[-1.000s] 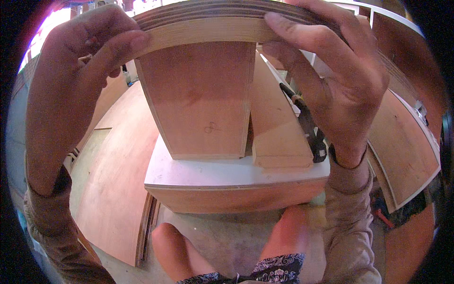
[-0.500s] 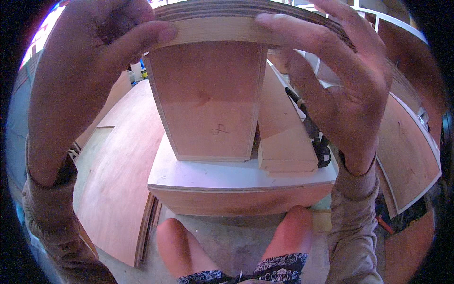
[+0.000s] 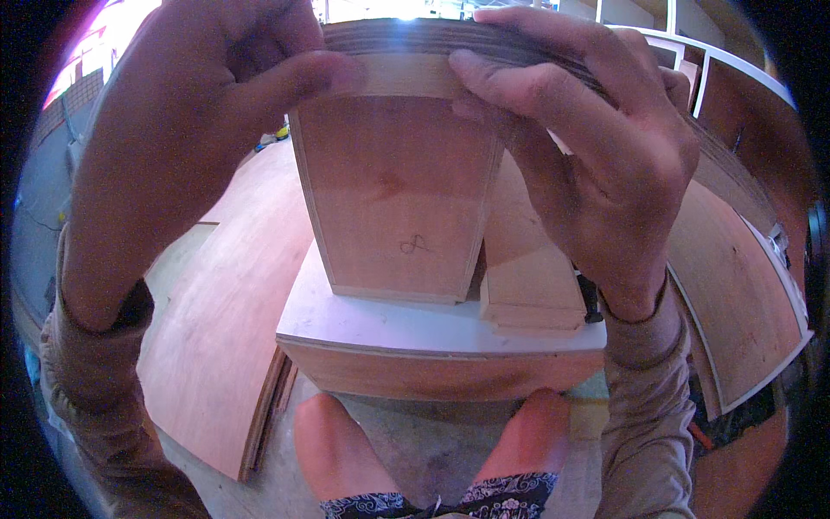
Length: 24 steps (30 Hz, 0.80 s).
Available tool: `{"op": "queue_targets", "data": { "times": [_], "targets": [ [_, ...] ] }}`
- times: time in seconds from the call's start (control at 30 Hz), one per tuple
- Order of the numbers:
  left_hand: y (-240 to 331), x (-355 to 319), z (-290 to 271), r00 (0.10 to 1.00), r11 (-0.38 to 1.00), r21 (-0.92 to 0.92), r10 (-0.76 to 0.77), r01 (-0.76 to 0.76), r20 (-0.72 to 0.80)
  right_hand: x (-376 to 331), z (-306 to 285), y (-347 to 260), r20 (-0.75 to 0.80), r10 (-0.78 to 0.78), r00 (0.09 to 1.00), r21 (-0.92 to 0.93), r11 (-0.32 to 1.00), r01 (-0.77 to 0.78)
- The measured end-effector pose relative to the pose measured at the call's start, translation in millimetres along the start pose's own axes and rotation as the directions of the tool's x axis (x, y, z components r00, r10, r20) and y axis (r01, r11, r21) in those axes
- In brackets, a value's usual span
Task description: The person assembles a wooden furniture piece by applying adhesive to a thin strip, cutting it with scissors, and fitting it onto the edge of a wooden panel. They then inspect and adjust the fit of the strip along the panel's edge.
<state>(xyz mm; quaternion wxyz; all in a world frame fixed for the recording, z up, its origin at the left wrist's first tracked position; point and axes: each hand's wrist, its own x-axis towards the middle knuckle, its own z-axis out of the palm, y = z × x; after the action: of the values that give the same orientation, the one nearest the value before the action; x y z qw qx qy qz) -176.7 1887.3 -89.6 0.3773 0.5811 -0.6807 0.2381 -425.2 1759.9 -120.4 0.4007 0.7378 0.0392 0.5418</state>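
Observation:
A tall plywood box (image 3: pixel 398 190) with a pencil mark on its front stands upright on a white-topped wooden base. Across its upper end runs a pale wooden strip (image 3: pixel 406 76), with a dark ridged edge (image 3: pixel 406 39) just behind it. At the strip's left end my left hand (image 3: pixel 186 112) is closed, thumb along the front and fingers curled. My right hand (image 3: pixel 605 156) grips the right part, one fingertip on the face and another over the ridged edge; its thumb sits lower, near the box top. Whether the strip is fixed to the box I cannot tell.
Right of the box lies a long wooden piece (image 3: pixel 532 268), beside a partly hidden black tool (image 3: pixel 590 298). Both rest on the white-topped base (image 3: pixel 372 324), before my knees. Large plywood sheets (image 3: pixel 225 311) lie at left; a white-edged panel (image 3: pixel 735 294) is at right.
The view has shifted, so the box and strip sit slightly lower and further right. My right fingertips have come nearer to my left hand along the strip.

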Motion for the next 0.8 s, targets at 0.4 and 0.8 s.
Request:
{"op": "queue_targets", "data": {
  "times": [0.4,0.8],
  "targets": [
    [0,4,-10,0.996,0.995,-0.034,0.091,-0.090,0.019,6,-5,-11,0.017,0.130,0.991,-0.087,0.988,-0.128],
    [16,-5,-7,0.965,0.966,0.166,0.220,-0.196,-0.141,14,-2,-21,0.045,0.226,0.973,-0.096,0.970,-0.221]
  ]
}}
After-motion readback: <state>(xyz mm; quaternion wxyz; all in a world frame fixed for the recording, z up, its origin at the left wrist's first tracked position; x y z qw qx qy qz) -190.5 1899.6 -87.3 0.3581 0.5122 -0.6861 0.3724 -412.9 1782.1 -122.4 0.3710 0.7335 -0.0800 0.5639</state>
